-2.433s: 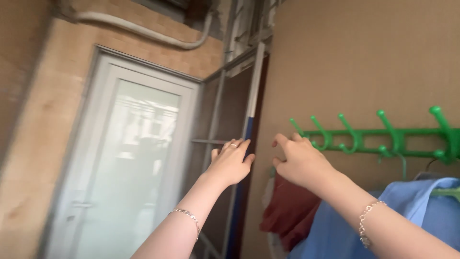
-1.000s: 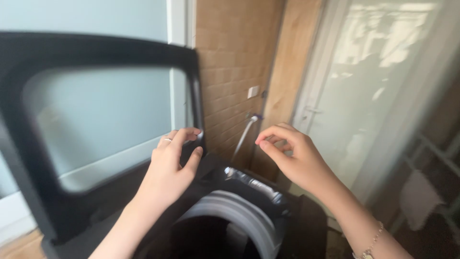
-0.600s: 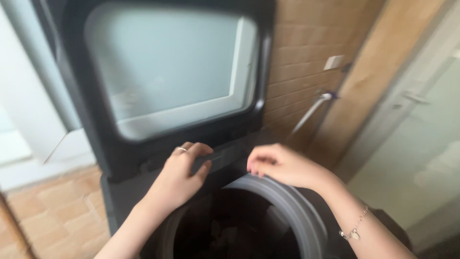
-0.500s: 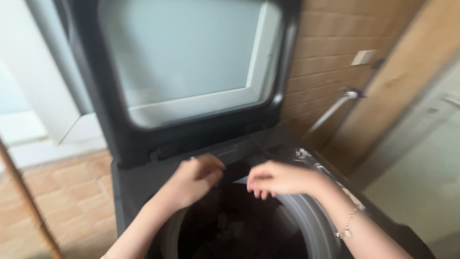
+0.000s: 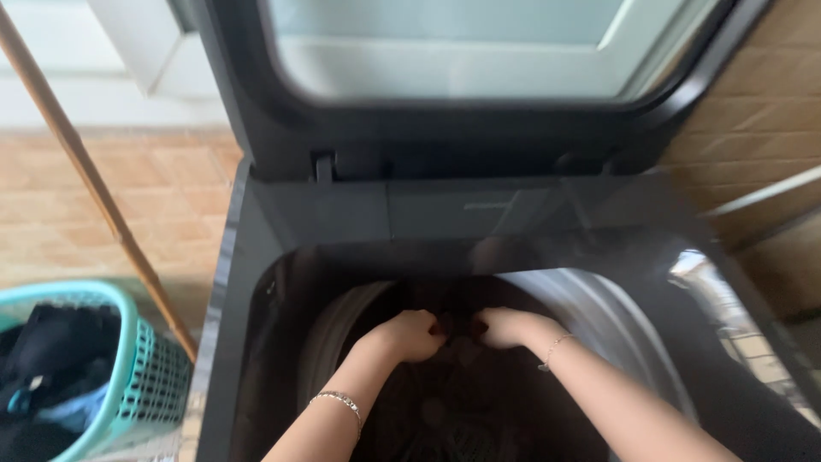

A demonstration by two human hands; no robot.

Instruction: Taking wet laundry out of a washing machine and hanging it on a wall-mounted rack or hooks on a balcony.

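Both hands reach down inside the drum (image 5: 590, 316) of a dark top-loading washing machine (image 5: 256, 257). The left hand (image 5: 413, 334) and right hand (image 5: 505, 327) each have a closed grip on a dark garment (image 5: 457, 323) held between them, deep in the shadowed tub. The raised lid (image 5: 462, 77) stands behind. A teal laundry basket (image 5: 141, 359) of dark clothes sits on the floor to the left, beside a leaning wooden pole (image 5: 94, 188).

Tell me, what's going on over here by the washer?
A person has both arms down in the drum of a dark top-loading washing machine, its lid raised. The left hand and right hand are closed on a dark garment between them. A teal laundry basket with clothes stands beside the machine.
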